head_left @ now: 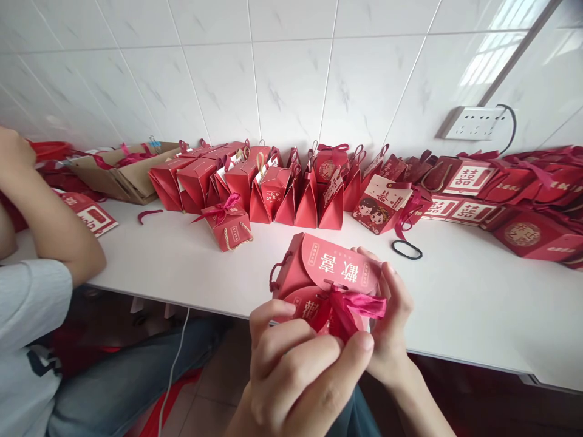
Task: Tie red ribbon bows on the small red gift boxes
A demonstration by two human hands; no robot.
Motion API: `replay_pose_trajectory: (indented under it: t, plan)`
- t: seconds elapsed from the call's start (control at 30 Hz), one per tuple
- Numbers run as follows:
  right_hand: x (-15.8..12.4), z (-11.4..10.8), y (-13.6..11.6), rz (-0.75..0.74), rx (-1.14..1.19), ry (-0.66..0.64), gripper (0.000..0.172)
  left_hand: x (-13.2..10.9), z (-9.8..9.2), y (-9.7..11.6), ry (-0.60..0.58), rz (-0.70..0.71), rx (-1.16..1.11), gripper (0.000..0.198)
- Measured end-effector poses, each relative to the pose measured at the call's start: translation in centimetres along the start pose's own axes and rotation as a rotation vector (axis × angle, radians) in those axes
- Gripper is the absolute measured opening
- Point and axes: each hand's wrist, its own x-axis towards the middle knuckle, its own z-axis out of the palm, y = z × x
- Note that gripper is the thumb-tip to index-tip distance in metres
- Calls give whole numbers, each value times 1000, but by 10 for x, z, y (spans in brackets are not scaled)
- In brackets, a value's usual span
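Observation:
A red gift box [344, 267] with pale Chinese characters is held tilted over the table's front edge. On its front, a dark pink ribbon [359, 303] is tied through the closing flaps. My right hand [394, 303] grips the box along its right side, partly hidden behind it. My left hand [300, 370] is closed in front of the box, with a ribbon tail running down behind its fingers and thumb. Those fingers hide the tail's end and the box's lower front. A twisted cord handle [277, 273] sticks out at the box's left.
On the white table [478, 303] stand a small bowed box [228, 224], rows of red boxes [259, 182] and a stack [523, 230]. A black loop [407, 249] and ribbon scrap [148, 214] lie there. A co-worker's arm [59, 224] rests at left, near a cardboard box [122, 176].

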Motion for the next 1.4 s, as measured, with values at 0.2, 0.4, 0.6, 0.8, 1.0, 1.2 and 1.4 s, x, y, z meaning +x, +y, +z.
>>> replay_pose_trajectory:
  t: [0.2,0.4,0.6,0.8,1.0,1.2,1.4]
  plan:
    - [-1,-1,1,-33,50,-1,84,1,1,1,18,-13,2,32]
    - [0,0,1,-31,53,5,87,3,-1,2,1,-1,0,34]
    - [-2,-3,3,-32,28,-11,97,3,-3,-7,-11,-34,-52,35]
    - [-3,-23,-1,-64,-139,-153,102,1,21,-25,182,-815,-420,14]
    - [-6,-44,7,124,-79,-230,102,-5,35,-41,90,-1301,-883,12]
    - [-17,-51,24,405,26,-422,104,-17,43,-41,-381,-1202,-659,44]
    - [-25,-66,23,683,297,-476,112,-16,48,-36,-543,-1122,-491,37]
